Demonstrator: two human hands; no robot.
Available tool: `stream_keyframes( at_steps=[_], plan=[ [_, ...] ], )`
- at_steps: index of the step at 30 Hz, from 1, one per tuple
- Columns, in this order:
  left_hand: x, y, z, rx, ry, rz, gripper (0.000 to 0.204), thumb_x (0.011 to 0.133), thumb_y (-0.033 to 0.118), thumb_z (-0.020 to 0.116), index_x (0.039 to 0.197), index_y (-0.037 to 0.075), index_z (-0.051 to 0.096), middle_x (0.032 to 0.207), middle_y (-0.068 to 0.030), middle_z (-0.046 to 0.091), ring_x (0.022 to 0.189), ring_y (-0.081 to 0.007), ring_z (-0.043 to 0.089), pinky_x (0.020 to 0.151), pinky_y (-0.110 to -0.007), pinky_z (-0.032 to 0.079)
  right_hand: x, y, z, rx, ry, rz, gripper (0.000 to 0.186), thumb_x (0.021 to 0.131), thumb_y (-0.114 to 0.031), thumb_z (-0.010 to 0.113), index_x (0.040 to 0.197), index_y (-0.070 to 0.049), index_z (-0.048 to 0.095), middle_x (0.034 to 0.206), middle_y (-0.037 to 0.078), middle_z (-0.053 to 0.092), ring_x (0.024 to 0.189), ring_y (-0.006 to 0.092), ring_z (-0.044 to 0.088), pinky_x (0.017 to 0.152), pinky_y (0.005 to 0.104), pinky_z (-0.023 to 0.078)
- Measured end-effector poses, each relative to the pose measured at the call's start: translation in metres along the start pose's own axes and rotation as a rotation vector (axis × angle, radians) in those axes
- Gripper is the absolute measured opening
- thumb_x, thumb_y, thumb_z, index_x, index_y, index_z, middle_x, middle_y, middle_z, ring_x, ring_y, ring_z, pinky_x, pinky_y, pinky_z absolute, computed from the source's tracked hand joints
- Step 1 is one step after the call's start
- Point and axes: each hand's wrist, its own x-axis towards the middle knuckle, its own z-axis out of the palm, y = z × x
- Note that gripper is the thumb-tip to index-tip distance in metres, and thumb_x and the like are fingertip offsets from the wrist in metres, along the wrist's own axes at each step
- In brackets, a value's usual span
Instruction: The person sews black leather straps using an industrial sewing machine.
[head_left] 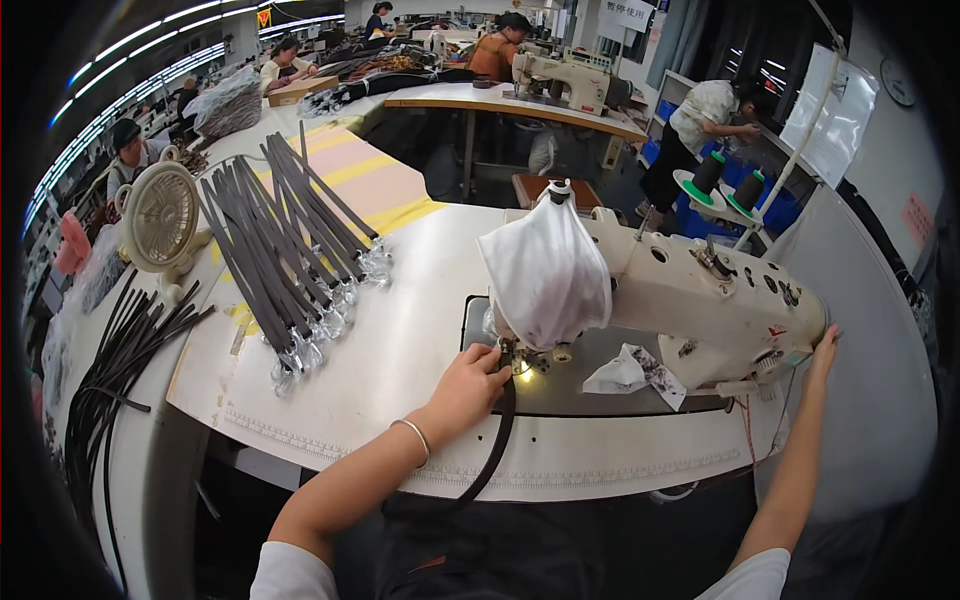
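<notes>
The left hand (pixel 462 392) has its fingers pinching a long black leather-like strap (pixel 501 425), curving below them across the pale worktop (pixel 330 425), likely light, bendy and best gripped flat near its end, while the right hand's fingers touch the cream metal sewing machine (pixel 715 300).
</notes>
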Motion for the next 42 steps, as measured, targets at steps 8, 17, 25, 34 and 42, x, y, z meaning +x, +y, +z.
stream_keyframes(
  at_steps=[8,17,25,34,42],
  plan=[
    [0.000,-0.003,0.002,-0.043,0.013,-0.019,0.035,0.065,0.003,0.066,0.100,0.003,0.064,0.114,-0.0165,0.055,0.103,-0.0287,0.050,0.089,-0.035,0.045,0.052,-0.014,0.000,-0.723,-0.125,-0.330,0.053,0.093,-0.040,0.038,0.125,0.001,0.048,0.125,0.019,0.051,0.115,0.0316,0.049,0.096,0.0359,0.037],
    [0.005,-0.006,0.005,-0.078,0.021,-0.027,0.033,0.066,0.002,0.065,0.099,0.003,0.065,0.114,-0.0166,0.056,0.104,-0.0293,0.050,0.090,-0.034,0.045,0.068,0.006,-0.016,-0.742,-0.077,-0.126,0.067,0.090,-0.054,0.031,0.119,0.002,0.051,0.115,0.021,0.057,0.107,0.0354,0.053,0.091,0.0388,0.040],
    [0.002,-0.006,0.004,-0.097,-0.008,-0.071,0.035,0.067,0.003,0.065,0.101,0.006,0.065,0.116,-0.0157,0.055,0.107,-0.0283,0.048,0.090,-0.036,0.043,0.066,0.002,-0.002,-0.783,-0.025,-0.238,0.071,0.090,-0.057,0.030,0.124,0.004,0.047,0.118,0.022,0.054,0.110,0.0371,0.051,0.093,0.0403,0.038],
    [0.001,-0.007,0.010,-0.100,-0.007,-0.101,0.034,0.070,0.006,0.065,0.103,0.008,0.065,0.120,-0.0134,0.054,0.110,-0.0263,0.047,0.090,-0.037,0.040,0.059,-0.016,-0.020,-0.766,-0.090,-0.290,0.051,0.092,-0.042,0.040,0.117,0.000,0.053,0.106,0.021,0.061,0.101,0.0344,0.056,0.086,0.0383,0.042],
    [0.003,-0.013,0.013,-0.225,0.016,-0.131,0.033,0.068,0.004,0.066,0.100,0.009,0.068,0.118,-0.0142,0.055,0.111,-0.0283,0.047,0.091,-0.038,0.039,0.005,0.066,-0.015,-0.153,0.054,-0.110,0.060,0.093,-0.048,0.036,0.120,0.004,0.049,0.112,0.015,0.056,0.103,0.0255,0.052,0.089,0.0325,0.039]
  ],
)
